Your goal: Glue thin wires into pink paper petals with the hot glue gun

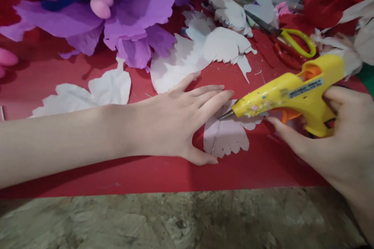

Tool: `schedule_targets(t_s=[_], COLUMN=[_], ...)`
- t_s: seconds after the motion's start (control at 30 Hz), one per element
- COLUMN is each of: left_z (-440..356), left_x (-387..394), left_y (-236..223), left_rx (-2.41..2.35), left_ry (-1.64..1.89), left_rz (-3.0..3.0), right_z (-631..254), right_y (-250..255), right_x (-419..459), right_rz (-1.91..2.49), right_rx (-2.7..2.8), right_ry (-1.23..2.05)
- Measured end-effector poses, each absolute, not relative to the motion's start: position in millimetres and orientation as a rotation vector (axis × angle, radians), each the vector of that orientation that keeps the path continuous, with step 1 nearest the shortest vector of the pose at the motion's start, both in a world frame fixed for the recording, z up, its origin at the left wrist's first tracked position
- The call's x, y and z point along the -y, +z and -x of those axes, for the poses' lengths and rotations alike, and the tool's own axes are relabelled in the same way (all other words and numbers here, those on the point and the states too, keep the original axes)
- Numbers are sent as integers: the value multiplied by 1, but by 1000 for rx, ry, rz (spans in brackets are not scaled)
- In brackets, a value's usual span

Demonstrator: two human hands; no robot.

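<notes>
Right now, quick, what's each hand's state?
Left hand: open, spread out, overlapping the pale paper cutout.
Right hand: closed, holding the yellow glue gun.

Red work surface (163, 181), flat, spans mid-frame; straight front edge crosses the lower part. Below, along the bottom: mottled grey-brown floor (181, 223), rough, stained. Light dim, diffuse; soft shadows on the red, lower left.
</notes>
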State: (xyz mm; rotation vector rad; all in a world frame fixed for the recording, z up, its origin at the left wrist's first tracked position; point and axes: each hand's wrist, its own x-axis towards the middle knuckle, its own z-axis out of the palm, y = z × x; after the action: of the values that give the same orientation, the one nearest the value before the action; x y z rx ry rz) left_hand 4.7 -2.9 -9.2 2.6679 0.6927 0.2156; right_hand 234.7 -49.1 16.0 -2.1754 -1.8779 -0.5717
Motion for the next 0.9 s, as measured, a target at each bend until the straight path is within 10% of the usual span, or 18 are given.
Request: schedule_targets(t_s=[0.67, 0.9], left_z=[-3, -1], left_x=[3, 3], left_y=[-7, -2], left_rx=[-671, -648], left_ry=[231, 253], left_rz=[-2673, -2720], right_z=[-268, -289], right_y=[7, 17], right_x=[44, 29], right_rz=[1750, 2277], right_rx=[2146, 1746], right_ry=[-827, -802])
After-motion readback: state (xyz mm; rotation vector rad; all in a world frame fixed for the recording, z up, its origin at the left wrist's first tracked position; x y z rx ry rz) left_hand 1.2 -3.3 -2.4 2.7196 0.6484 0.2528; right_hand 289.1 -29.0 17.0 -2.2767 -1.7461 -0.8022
